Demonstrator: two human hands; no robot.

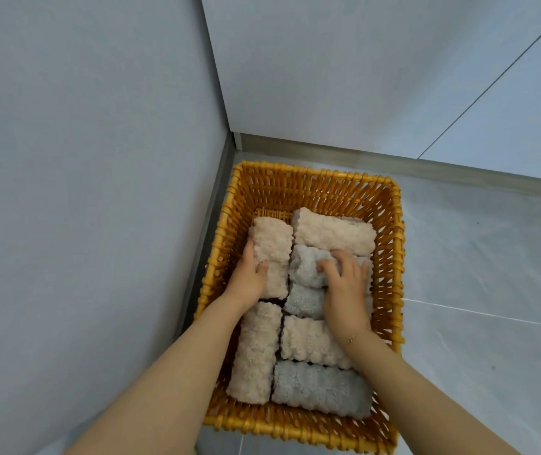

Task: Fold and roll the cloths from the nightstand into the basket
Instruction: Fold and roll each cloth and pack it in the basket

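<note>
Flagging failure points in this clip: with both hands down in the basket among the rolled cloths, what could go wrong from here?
The left hand grips a peach roll from its side; shoving it could loosen the roll. The right hand digs into a grey roll packed tightly against its neighbours, so tugging may unroll it or shift the peach roll behind it. The basket looks nearly full, so another roll may not fit flat.

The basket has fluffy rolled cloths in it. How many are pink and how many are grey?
Pink rolls: 4
Grey rolls: 3
Total: 7 rolls showing in the basket.
The left hand grips a pink roll and the right hand grips a grey one. A grey bit peeks out behind the back pink roll; I cannot tell if it is another.
</note>
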